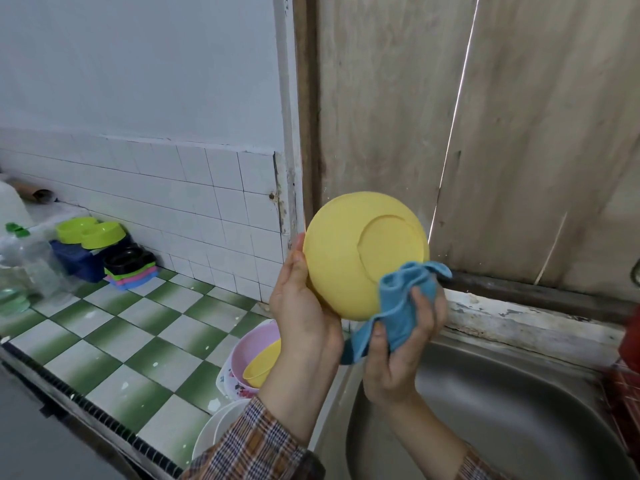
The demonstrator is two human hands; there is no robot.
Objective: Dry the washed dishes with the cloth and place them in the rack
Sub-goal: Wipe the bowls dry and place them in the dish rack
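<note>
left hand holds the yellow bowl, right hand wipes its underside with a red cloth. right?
Not quite: the cloth is blue, not red. The head view shows it. The rest stands: the left hand holds the yellow bowl and the right hand wipes its underside with the cloth.

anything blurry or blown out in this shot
Head view: yellow bowl and blue cloth are sharp; the clear bottle at the left edge is soft and smeared; a thin slit between the wooden boards is blown out white; lighting otherwise soft.
</note>
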